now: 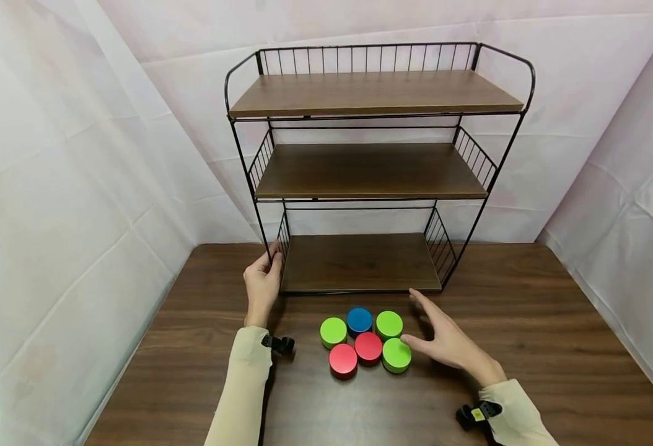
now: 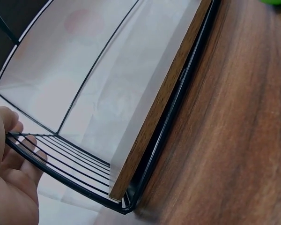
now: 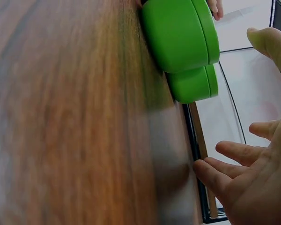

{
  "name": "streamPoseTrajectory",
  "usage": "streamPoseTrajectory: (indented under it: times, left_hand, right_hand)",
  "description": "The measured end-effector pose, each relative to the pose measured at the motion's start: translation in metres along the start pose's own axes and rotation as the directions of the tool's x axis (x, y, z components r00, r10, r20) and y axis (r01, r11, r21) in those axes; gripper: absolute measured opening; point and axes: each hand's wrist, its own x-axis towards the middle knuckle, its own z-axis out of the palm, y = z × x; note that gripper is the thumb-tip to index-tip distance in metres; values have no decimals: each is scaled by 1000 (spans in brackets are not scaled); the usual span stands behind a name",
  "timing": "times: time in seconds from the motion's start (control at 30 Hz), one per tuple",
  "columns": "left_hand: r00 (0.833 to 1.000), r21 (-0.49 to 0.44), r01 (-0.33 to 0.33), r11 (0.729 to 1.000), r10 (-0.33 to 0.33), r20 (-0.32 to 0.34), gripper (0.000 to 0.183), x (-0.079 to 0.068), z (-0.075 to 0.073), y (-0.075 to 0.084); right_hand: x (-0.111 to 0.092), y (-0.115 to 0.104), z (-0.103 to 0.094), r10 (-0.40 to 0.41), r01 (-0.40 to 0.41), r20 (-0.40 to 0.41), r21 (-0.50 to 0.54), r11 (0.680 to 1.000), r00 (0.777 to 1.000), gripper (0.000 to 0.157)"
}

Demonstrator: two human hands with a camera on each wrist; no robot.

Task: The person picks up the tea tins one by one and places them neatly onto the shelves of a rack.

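A three-tier shelf rack (image 1: 371, 171) with black wire sides and brown boards stands at the back of the table. My left hand (image 1: 262, 279) grips its lower left side wire (image 2: 77, 187), fingers curled round it. In front lies a cluster of small round tubs with flat lids: a blue one (image 1: 359, 320), two red ones, one of them the front red tub (image 1: 343, 360), and three green ones. My right hand (image 1: 451, 339) hovers just right of the cluster, fingers spread and holding nothing. Its thumb tip is by the front right green tub (image 1: 396, 355).
The brown wooden table (image 1: 187, 384) carries the rack and tubs. White cloth (image 1: 81, 155) hangs behind and on both sides. Black wrist cameras, such as the right one (image 1: 477, 414), stick out beside the sleeves.
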Motion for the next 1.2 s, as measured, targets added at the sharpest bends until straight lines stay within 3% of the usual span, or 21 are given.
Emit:
streamPoseTrajectory:
  times: [0.43, 0.9, 1.2]
  left_hand:
    - [999, 13, 43, 999, -43, 19, 31, -3, 1, -2]
    - [1000, 11, 15, 1000, -16, 27, 30, -3, 3, -5]
    - [999, 10, 33, 999, -33, 11, 30, -2, -2, -4]
  right_hand:
    - [8, 5, 9, -5, 1, 32, 98, 995, 999, 86]
    - [11, 14, 12, -92, 73, 63, 256, 964, 994, 74]
    - [16, 14, 9, -128, 105, 102, 209, 972, 986, 69]
